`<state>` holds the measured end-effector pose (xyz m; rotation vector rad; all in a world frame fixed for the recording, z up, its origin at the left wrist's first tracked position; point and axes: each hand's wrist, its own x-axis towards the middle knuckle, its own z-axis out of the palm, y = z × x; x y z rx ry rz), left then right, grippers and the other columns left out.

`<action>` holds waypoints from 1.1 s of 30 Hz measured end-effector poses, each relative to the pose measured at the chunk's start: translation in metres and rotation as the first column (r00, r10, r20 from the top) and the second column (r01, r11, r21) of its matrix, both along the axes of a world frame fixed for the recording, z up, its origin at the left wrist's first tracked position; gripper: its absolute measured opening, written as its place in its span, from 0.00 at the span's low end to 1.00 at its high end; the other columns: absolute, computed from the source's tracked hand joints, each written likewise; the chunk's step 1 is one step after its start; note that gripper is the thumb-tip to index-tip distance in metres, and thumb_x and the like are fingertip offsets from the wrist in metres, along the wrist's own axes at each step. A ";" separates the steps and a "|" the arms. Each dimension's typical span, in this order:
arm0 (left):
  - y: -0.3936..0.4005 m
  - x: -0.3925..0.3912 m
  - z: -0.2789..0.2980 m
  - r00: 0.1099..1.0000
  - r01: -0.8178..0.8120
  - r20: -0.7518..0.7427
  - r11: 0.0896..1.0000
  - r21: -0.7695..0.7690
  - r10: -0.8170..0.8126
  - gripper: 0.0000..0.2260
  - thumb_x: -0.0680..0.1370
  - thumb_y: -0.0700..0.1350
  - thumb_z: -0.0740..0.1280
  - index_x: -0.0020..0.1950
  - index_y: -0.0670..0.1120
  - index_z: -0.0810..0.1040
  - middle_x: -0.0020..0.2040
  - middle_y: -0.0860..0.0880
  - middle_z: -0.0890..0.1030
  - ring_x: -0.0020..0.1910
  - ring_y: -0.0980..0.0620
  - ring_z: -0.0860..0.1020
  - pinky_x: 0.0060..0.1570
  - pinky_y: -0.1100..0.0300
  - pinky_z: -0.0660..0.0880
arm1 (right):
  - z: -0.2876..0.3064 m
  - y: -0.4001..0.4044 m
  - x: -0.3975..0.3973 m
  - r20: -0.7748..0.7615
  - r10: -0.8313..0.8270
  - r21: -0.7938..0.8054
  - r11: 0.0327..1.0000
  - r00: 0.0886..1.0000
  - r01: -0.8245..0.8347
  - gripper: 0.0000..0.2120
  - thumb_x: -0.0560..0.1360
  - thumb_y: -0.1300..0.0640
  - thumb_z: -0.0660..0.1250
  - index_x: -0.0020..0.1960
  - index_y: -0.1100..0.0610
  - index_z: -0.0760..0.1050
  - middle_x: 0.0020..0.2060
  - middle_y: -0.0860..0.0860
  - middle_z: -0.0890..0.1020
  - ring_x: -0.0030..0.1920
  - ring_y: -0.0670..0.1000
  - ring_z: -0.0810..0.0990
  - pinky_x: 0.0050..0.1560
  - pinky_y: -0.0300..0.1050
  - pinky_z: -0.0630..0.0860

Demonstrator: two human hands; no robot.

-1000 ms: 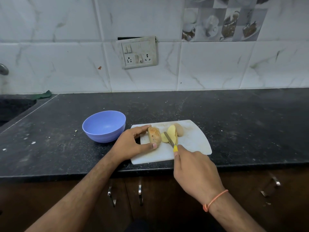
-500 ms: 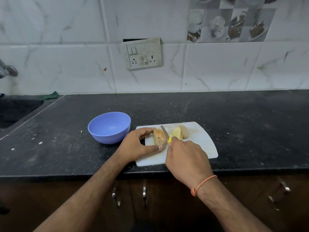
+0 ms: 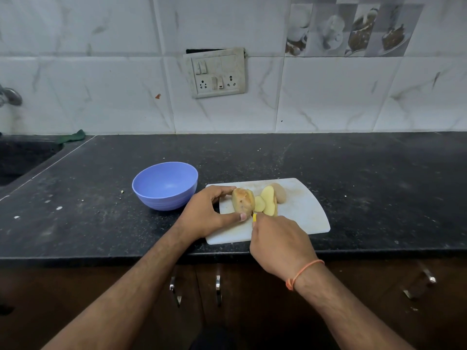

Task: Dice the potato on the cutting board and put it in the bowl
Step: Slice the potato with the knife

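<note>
Both forearms bare, no sleeves in view. Thin orange thread band (image 3: 302,272) around the right wrist, knotted on the side nearer the left arm. No rings visible.

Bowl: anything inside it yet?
The bowl shows a bare blue inside, with no potato pieces; its near inner wall is hidden by the rim. All the potato is on the board.

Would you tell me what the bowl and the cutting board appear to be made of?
The bowl looks like matte plastic: uniform lavender-blue, soft sheen, ridged lower wall. The cutting board seems to be white plastic too, thin with rounded corners and a faintly stained, dull surface, though neither is certain.
</note>
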<state>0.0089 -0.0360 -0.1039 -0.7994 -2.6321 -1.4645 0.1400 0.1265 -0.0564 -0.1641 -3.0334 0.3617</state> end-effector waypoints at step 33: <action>-0.004 -0.001 0.000 0.999 0.000 0.035 0.999 0.047 -0.002 0.35 0.63 0.65 0.81 0.68 0.58 0.81 0.65 0.63 0.82 0.65 0.65 0.79 0.70 0.54 0.77 | 0.020 -0.005 0.008 -0.146 -0.022 -0.056 0.998 0.989 0.014 0.07 0.84 0.53 0.54 0.48 0.51 0.66 0.34 0.47 0.69 0.37 0.54 0.71 0.30 0.47 0.58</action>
